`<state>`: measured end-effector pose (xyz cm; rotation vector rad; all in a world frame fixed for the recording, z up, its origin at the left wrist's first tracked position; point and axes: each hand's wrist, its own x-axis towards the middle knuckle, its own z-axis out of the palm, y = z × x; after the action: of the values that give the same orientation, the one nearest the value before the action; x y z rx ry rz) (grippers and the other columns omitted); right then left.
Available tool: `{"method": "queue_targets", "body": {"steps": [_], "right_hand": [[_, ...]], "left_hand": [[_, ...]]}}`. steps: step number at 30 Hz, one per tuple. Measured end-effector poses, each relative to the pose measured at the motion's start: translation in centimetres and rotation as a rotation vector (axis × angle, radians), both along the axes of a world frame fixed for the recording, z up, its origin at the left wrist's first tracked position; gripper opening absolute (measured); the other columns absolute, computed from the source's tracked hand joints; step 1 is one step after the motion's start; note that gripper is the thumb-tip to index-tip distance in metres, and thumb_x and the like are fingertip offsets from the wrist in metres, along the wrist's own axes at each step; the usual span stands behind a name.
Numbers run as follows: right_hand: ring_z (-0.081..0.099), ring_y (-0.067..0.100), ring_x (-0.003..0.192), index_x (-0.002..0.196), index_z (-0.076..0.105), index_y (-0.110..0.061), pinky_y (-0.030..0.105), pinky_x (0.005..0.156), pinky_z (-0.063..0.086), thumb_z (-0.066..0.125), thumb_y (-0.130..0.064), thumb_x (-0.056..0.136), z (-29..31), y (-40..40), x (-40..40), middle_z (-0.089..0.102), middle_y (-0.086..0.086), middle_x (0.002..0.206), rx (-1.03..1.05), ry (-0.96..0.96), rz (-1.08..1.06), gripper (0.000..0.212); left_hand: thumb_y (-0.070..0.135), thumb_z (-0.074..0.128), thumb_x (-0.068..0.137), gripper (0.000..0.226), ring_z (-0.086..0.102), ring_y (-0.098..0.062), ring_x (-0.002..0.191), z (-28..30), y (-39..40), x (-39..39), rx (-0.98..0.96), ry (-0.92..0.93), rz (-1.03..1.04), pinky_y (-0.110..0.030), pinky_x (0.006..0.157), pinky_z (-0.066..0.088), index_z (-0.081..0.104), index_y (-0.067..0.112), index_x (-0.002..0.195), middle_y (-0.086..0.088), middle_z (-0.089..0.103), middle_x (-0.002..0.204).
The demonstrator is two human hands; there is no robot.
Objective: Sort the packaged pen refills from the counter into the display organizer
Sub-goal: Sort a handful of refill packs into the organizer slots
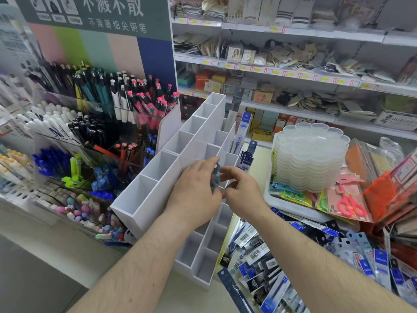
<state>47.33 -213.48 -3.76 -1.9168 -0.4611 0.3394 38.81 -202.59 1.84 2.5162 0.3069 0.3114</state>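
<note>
Both hands, left and right, pinch one refill pack over the organizer, probably squaring it to drop into a slot.

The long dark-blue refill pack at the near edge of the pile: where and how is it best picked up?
Probably by its round-cornered header end with the hang hole, pinched from above. The dark-blue refill pack lies flat and slanted on the counter, and that header end juts clear of the refill pile toward the white organizer, while its other end runs out of frame.
</note>
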Motion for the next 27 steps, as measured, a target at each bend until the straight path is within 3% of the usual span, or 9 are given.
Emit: {"method": "queue_targets", "body": {"steps": [3,10,14,16,18,21,25,27], "right_hand": [[0.061,0.02,0.072,0.123,0.064,-0.021,0.035,0.074,0.057,0.053,0.013,0.077,0.1,0.0,0.4,0.066,-0.012,0.107,0.018,0.023,0.012,0.059],[0.056,0.018,0.065,0.131,0.056,-0.026,0.04,0.068,0.058,0.064,0.016,0.075,0.8,0.1,0.6,0.065,-0.014,0.111,0.17,0.077,-0.009,0.071],[0.064,0.015,0.08,0.109,0.058,-0.044,0.046,0.084,0.058,0.064,0.015,0.073,0.8,0.3,1.0,0.065,-0.015,0.109,0.159,0.096,-0.062,0.069],[0.064,0.013,0.093,0.12,0.056,-0.037,0.041,0.085,0.058,0.061,0.015,0.075,0.9,0.2,1.3,0.063,-0.013,0.112,0.166,0.13,-0.106,0.069],[0.064,0.014,0.09,0.14,0.045,-0.03,0.036,0.076,0.061,0.058,0.014,0.079,0.9,-0.1,1.5,0.058,-0.008,0.123,0.144,0.146,-0.136,0.077],[0.058,0.011,0.08,0.15,0.035,-0.031,0.033,0.079,0.06,0.057,0.014,0.079,1.4,-0.8,1.4,0.05,-0.009,0.135,0.048,-0.026,-0.124,0.087],[0.04,0.016,0.134,0.154,0.029,-0.03,0.041,0.114,0.037,0.062,0.006,0.073,2.6,-0.9,1.9,0.035,-0.006,0.154,-0.159,-0.39,0.014,0.095],[0.029,0.021,0.142,0.155,0.027,-0.03,0.043,0.118,0.027,0.064,-0.002,0.075,3.7,-0.6,2.1,0.028,-0.005,0.16,-0.396,-0.487,0.128,0.093]], "left_hand": [[0.013,0.06,0.088,0.072,0.037,-0.016,0.136,0.0,0.0,0.0,0.001,-0.009,0.006,-0.022,0.114,0.023,0.03,0.019,0.153,0.0,0.044,0.149],[0.017,0.061,0.091,0.082,0.027,-0.012,0.143,0.3,0.0,-0.1,-0.034,-0.009,0.021,-0.02,0.115,0.018,0.014,0.021,0.157,0.001,0.032,0.157],[0.02,0.061,0.091,0.083,0.02,-0.012,0.148,0.3,-0.1,0.1,-0.025,0.004,0.029,-0.02,0.116,0.014,0.011,0.02,0.158,0.001,0.024,0.162],[0.021,0.062,0.092,0.083,0.019,-0.012,0.148,0.3,-0.1,0.1,-0.027,0.009,0.034,-0.02,0.117,0.014,0.011,0.021,0.158,0.001,0.023,0.162],[0.021,0.062,0.092,0.083,0.018,-0.012,0.148,0.4,-0.1,0.0,-0.025,0.024,0.035,-0.02,0.117,0.013,0.01,0.02,0.158,0.001,0.021,0.162],[0.017,0.061,0.093,0.082,0.019,-0.014,0.148,0.5,0.0,0.1,-0.021,0.019,0.037,-0.02,0.116,0.012,0.01,0.016,0.157,-0.003,0.021,0.162],[0.023,0.06,0.095,0.082,0.016,-0.014,0.15,0.7,-0.2,0.3,-0.01,0.016,0.064,-0.015,0.112,0.01,0.007,0.013,0.157,-0.004,0.017,0.164],[0.026,0.06,0.095,0.083,0.016,-0.014,0.149,0.8,-0.4,0.3,0.005,0.012,0.062,-0.016,0.112,0.012,0.007,0.013,0.157,-0.004,0.017,0.164]]}}
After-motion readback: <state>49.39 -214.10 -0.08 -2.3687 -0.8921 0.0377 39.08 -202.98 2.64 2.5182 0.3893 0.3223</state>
